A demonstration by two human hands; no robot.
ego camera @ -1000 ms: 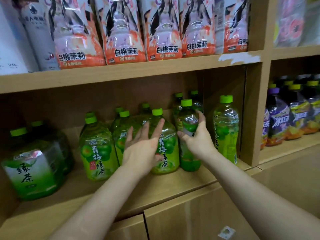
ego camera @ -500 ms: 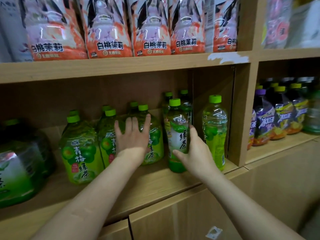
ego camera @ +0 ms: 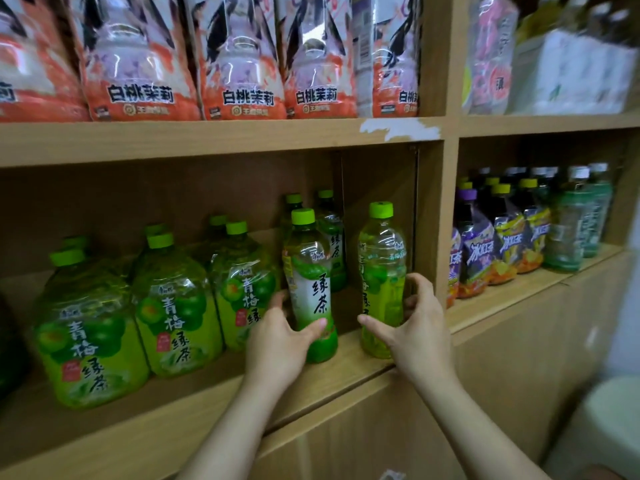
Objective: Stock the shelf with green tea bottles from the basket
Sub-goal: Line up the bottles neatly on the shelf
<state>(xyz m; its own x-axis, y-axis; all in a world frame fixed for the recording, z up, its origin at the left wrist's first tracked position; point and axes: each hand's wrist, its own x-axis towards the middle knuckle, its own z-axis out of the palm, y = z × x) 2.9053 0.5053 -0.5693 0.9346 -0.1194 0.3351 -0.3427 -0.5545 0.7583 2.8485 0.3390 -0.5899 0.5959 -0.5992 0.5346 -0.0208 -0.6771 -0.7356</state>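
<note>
A slim green tea bottle with a white label and green cap stands upright near the front edge of the wooden shelf. My left hand is wrapped around its lower part, thumb across the front. Just to its right stands a slim yellow-green plum tea bottle. My right hand cups that one low down, thumb on the left and fingers on the right. Two more slim green bottles stand behind. The basket is out of view.
Several large plum green tea bottles fill the shelf to the left. A wooden divider closes the bay on the right; beyond it stand purple and dark bottles. Peach-labelled bottles line the shelf above.
My left hand left the large bottles and took the white-labelled green tea bottle. My right hand let go of that bottle and moved right onto the yellow-green one.
</note>
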